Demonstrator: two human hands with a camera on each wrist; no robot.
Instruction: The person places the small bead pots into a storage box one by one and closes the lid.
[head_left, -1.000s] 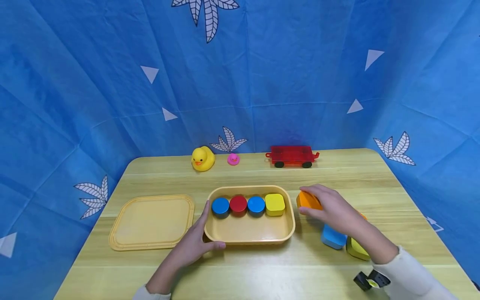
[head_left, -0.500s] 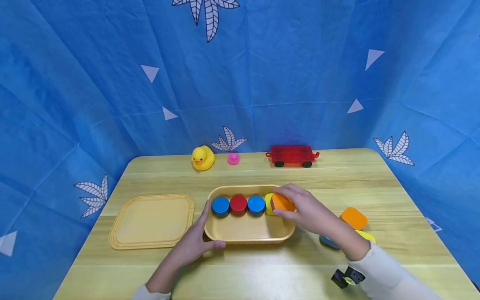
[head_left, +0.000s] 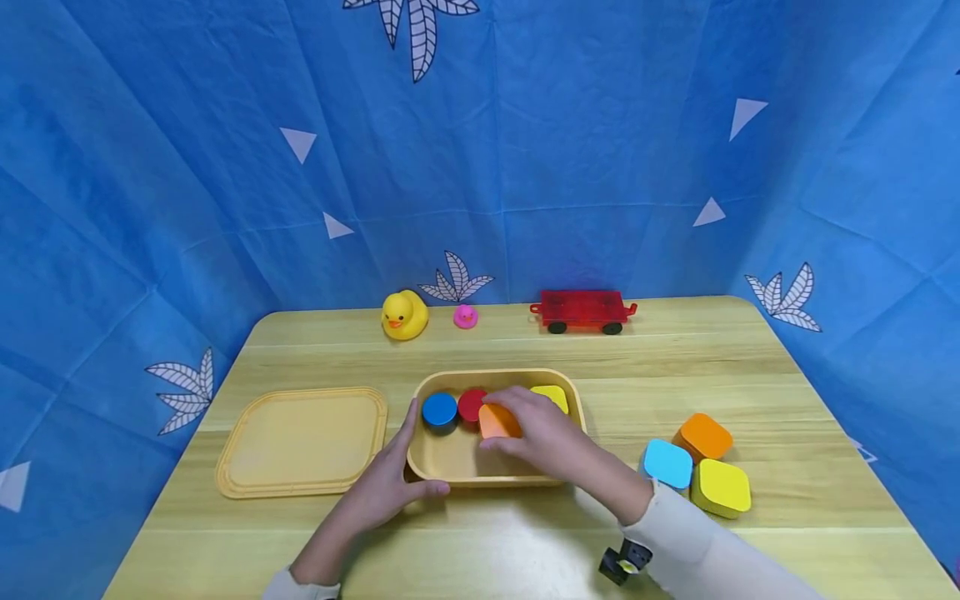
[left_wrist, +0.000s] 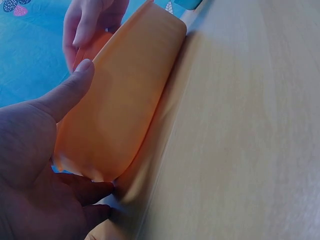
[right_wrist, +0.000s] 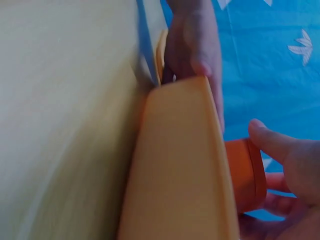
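A tan plastic box [head_left: 450,462] stands at mid-table, its left end held by my left hand [head_left: 386,475]. In the left wrist view the thumb [left_wrist: 75,87] reaches the box's rim while the fingers wrap the end. My right hand [head_left: 551,429] pinches an orange rounded block [head_left: 495,422] over the box's inside. The right wrist view shows this orange block [right_wrist: 242,175] partly above the rim. Inside along the back wall are a blue round piece [head_left: 439,410], a red round piece [head_left: 471,406] and a yellow rounded block [head_left: 555,395]; my right hand hides the other blue one.
To the right sit a light blue block [head_left: 667,463], an orange block [head_left: 703,437] and a yellow block [head_left: 722,487]. A flat tan lid [head_left: 303,442] lies left. A yellow duck [head_left: 404,315], pink duck [head_left: 466,317] and red wagon [head_left: 582,308] line the back edge.
My right hand has carried the orange block leftward from the table, past the yellow block, to over the middle of the box. My left hand stays at the box's left end.
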